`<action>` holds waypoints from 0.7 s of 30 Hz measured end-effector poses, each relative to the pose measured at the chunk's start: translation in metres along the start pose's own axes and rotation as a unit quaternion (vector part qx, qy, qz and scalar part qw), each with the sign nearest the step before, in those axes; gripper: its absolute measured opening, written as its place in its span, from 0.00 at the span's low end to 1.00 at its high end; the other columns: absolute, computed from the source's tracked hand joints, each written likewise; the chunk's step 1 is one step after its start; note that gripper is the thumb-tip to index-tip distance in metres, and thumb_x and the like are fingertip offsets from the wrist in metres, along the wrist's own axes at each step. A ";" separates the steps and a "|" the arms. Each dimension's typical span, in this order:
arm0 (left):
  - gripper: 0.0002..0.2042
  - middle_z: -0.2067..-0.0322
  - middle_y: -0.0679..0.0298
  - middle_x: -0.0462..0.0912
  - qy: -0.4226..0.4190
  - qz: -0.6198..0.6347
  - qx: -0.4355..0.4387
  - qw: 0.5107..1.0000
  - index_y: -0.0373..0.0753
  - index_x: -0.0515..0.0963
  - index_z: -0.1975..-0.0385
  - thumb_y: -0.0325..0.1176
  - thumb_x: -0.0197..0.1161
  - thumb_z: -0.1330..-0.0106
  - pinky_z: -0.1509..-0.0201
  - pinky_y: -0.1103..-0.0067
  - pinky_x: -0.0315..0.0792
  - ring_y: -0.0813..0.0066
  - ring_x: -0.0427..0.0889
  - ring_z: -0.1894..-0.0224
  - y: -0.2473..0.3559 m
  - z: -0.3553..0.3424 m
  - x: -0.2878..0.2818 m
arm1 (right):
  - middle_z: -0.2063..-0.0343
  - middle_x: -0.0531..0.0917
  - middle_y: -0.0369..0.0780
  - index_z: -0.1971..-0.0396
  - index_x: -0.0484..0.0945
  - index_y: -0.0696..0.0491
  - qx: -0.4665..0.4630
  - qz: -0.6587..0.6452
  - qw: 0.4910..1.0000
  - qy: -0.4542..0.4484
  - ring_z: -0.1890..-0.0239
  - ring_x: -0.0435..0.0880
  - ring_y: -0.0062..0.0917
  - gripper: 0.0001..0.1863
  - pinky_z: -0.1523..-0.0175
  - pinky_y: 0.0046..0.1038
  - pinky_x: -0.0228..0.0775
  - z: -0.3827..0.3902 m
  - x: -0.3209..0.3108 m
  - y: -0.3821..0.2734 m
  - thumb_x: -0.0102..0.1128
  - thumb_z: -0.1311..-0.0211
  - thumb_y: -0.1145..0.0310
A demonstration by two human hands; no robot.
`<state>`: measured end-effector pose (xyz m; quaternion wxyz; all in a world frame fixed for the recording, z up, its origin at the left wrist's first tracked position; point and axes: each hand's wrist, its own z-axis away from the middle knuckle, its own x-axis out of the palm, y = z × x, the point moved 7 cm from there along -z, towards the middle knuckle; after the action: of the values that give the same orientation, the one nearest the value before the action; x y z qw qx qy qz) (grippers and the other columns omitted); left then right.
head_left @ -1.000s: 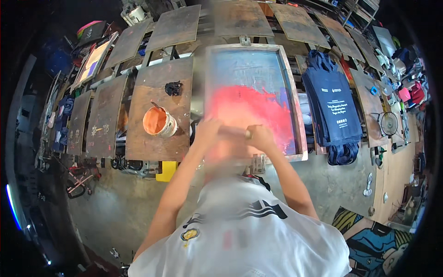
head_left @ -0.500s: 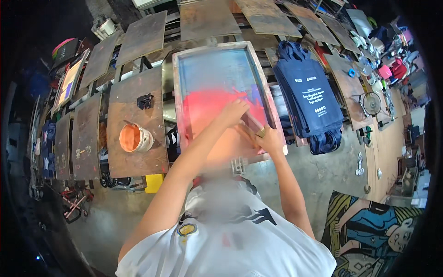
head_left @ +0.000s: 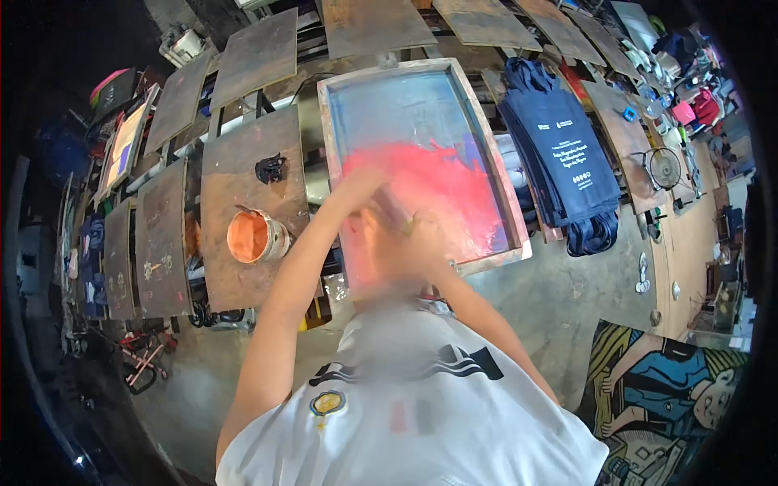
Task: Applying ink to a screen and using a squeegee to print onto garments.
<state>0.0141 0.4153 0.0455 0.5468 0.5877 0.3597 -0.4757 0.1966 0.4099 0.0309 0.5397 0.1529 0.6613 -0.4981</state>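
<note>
A screen-printing frame (head_left: 497,154) with a pale, pink-stained wooden rim lies in front of me. Its mesh is blue at the far end, with bright pink ink (head_left: 429,182) over the middle and orange toward the near left. My left hand (head_left: 366,188) grips the far left end of a squeegee (head_left: 395,209), which sits slanted on the mesh. On the near right end of the squeegee, my right hand (head_left: 425,236) is closed too. Blur softens both hands, and the squeegee's lower edge is hidden.
An open tub of orange ink (head_left: 258,235) and a crumpled black item (head_left: 270,168) sit on the wooden board (head_left: 219,279) to the left. Stacked navy tote bags (head_left: 559,154) lie right of the frame. A small fan (head_left: 662,168) and a painted panel (head_left: 664,389) are farther right.
Both hands have carried the squeegee leftward across the mesh, uncovering more pink ink on the right. The whole view has shifted slightly, so the frame appears farther right.
</note>
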 end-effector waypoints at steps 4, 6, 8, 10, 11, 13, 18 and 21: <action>0.26 0.57 0.60 0.80 -0.007 -0.017 -0.028 0.999 0.42 0.79 0.57 0.39 0.79 0.59 0.45 0.64 0.70 0.57 0.75 0.47 0.007 0.014 -0.017 | 0.70 0.86 0.51 0.62 0.78 0.56 -0.030 -0.002 0.997 -0.076 0.65 0.87 0.45 0.28 0.60 0.46 0.78 -0.030 -0.005 0.011 0.69 0.49 0.45; 0.26 0.57 0.56 0.82 -0.023 -0.027 -0.047 0.998 0.40 0.81 0.57 0.40 0.79 0.60 0.45 0.64 0.72 0.54 0.78 0.49 0.017 0.029 -0.017 | 0.68 0.85 0.48 0.63 0.78 0.53 -0.095 0.050 0.988 -0.115 0.63 0.86 0.45 0.23 0.59 0.47 0.76 -0.032 -0.024 0.003 0.69 0.53 0.52; 0.27 0.55 0.57 0.82 -0.014 0.079 -0.062 0.995 0.39 0.78 0.57 0.47 0.76 0.54 0.48 0.62 0.73 0.53 0.79 0.50 0.024 0.047 -0.007 | 0.67 0.86 0.48 0.63 0.78 0.53 -0.123 0.080 0.978 -0.146 0.63 0.86 0.45 0.21 0.59 0.47 0.76 -0.025 -0.042 -0.005 0.68 0.52 0.54; 0.28 0.54 0.53 0.81 -0.114 0.132 -0.042 0.984 0.37 0.77 0.55 0.47 0.75 0.52 0.50 0.62 0.74 0.49 0.81 0.53 0.043 0.063 0.017 | 0.67 0.86 0.48 0.63 0.78 0.53 -0.144 0.109 0.968 -0.176 0.63 0.86 0.44 0.20 0.59 0.46 0.76 -0.022 -0.039 0.004 0.67 0.52 0.55; 0.28 0.54 0.53 0.81 -0.115 0.133 -0.043 0.984 0.37 0.77 0.55 0.47 0.75 0.52 0.50 0.62 0.74 0.49 0.81 0.53 0.051 0.075 0.023 | 0.67 0.86 0.47 0.63 0.78 0.52 -0.200 0.137 0.947 -0.209 0.63 0.86 0.44 0.19 0.59 0.46 0.76 -0.016 -0.024 0.009 0.66 0.51 0.56; 0.27 0.56 0.52 0.81 -0.049 0.239 -0.019 0.970 0.38 0.75 0.54 0.46 0.75 0.51 0.50 0.61 0.74 0.48 0.80 0.53 0.069 0.097 0.025 | 0.67 0.86 0.46 0.62 0.78 0.51 -0.259 0.162 0.920 -0.245 0.63 0.86 0.43 0.17 0.59 0.45 0.77 -0.006 -0.009 0.008 0.65 0.50 0.57; 0.26 0.60 0.52 0.80 0.049 0.171 -0.092 0.980 0.38 0.72 0.57 0.44 0.74 0.52 0.53 0.60 0.73 0.47 0.80 0.55 0.070 0.120 0.027 | 0.65 0.86 0.42 0.57 0.80 0.48 -0.326 0.177 0.895 -0.248 0.61 0.87 0.40 0.26 0.56 0.42 0.77 -0.010 -0.009 -0.015 0.72 0.57 0.51; 0.25 0.62 0.54 0.80 0.118 0.095 -0.089 0.984 0.38 0.72 0.59 0.43 0.74 0.52 0.57 0.60 0.72 0.48 0.80 0.57 0.060 0.119 0.026 | 0.66 0.86 0.41 0.57 0.80 0.46 -0.358 0.150 0.895 -0.219 0.63 0.86 0.41 0.26 0.59 0.43 0.77 -0.022 -0.008 -0.019 0.73 0.55 0.47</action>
<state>0.0588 0.2865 0.0448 0.5932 0.6204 0.4051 -0.3147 0.1736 0.4220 0.0452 0.7576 -0.0664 0.6290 -0.1612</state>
